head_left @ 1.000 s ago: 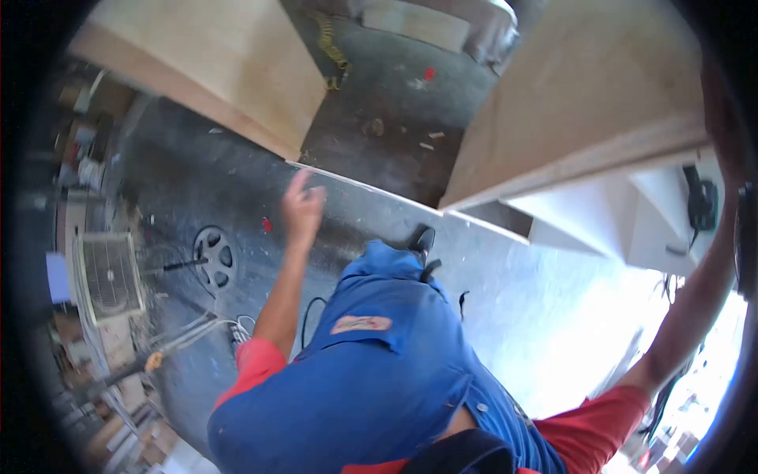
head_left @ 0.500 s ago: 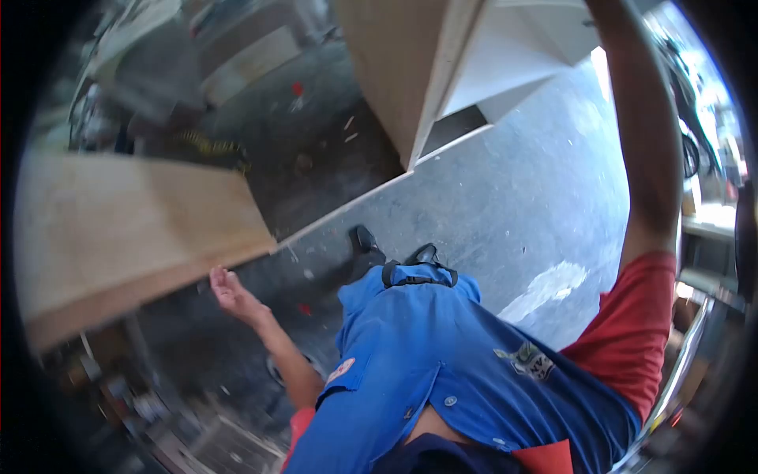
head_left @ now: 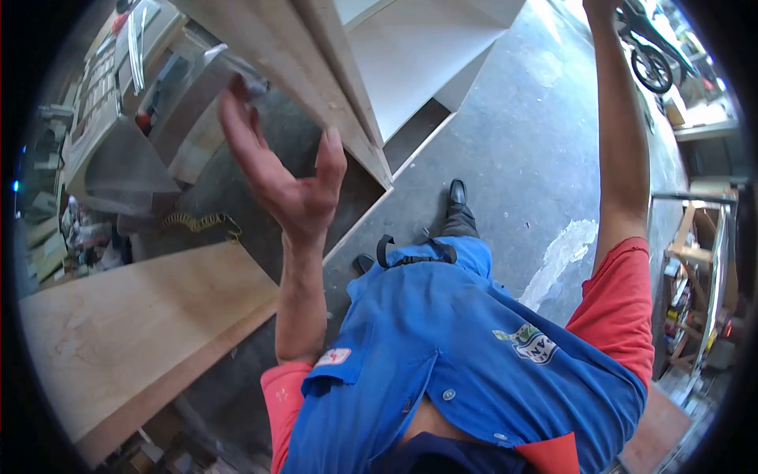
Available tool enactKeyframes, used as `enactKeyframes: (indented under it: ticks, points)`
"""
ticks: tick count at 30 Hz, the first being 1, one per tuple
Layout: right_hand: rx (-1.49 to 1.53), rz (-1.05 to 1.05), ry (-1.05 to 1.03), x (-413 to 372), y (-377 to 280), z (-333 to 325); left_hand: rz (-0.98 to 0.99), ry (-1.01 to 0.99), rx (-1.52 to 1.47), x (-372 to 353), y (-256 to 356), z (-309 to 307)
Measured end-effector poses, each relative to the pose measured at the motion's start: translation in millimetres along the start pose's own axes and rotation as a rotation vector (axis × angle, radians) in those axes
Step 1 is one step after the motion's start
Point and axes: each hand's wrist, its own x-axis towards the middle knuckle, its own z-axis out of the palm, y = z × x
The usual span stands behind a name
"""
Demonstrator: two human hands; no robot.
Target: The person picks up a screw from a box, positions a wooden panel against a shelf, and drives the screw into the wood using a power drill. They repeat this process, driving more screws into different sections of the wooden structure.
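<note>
My left hand (head_left: 296,186) is raised in front of me, fingers spread and thumb apart, with nothing in it. It overlaps the lower part of an upright wooden panel (head_left: 272,59) in this view. That panel belongs to a large cabinet-like piece with white inner faces (head_left: 418,59), standing on the floor. My right arm stretches far forward, and only the base of my right hand (head_left: 602,6) shows at the top edge; its fingers are out of frame.
At left lies a long wooden board (head_left: 150,308), with a yellow coiled cord (head_left: 193,222) beyond it. Grey concrete floor (head_left: 513,158) spreads ahead. A motorbike (head_left: 651,63) stands at far right, and a metal-framed shelf with clutter (head_left: 695,268) is beside me.
My left hand has risen from beside the board to in front of the upright panel. My view has shifted, my feet have stepped, and my right arm stays stretched forward.
</note>
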Motion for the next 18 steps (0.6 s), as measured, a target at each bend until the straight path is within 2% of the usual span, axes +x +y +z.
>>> enactKeyframes:
  ticks: [2, 4, 5, 6, 8, 9, 11, 12, 14, 16, 18]
  points:
    - [0.227, -0.027, -0.047, -20.0, 195.6, 9.6, 0.029, 0.073, 0.046, 19.8, -2.6, 26.7]
    - [-0.065, 0.477, -0.338, -47.3, 277.2, -1.7, 0.028, 0.206, 0.043, 36.5, -8.0, 51.0]
    - [-0.071, 0.574, -0.449, -68.9, 283.8, -0.7, 0.016, 0.210, 0.329, 37.0, -9.9, 50.9]
    - [-0.078, 0.664, -0.564, -86.3, 287.6, -1.2, -0.007, 0.222, 0.365, 39.7, -8.3, 60.6]
    - [0.023, 0.728, -0.499, -114.0, 285.1, 13.2, -0.093, 0.442, 0.165, 46.8, -5.3, 74.9]
    - [0.041, 0.732, -0.527, -113.5, 281.8, 19.7, -0.090, 0.443, 0.190, 47.0, -3.0, 74.5]
    - [0.184, 0.994, -0.567, -109.8, 276.8, 34.9, -0.064, 0.443, 0.251, 45.3, -0.6, 67.7]
    - [0.195, 0.997, -0.578, -110.3, 283.8, 44.2, -0.026, 0.428, 0.278, 47.7, -0.1, 64.6]
    - [0.319, 1.002, -0.639, -112.7, 292.5, 58.1, -0.074, 0.412, 0.335, 60.0, 9.4, 55.8]
    - [0.349, 1.048, -0.619, -123.7, 291.7, 69.8, 0.079, 0.402, 0.353, 76.4, 12.7, 54.7]
    - [0.585, 1.036, -0.647, -132.6, 285.7, 75.1, 0.086, 0.357, 0.386, 79.6, 10.6, 49.1]
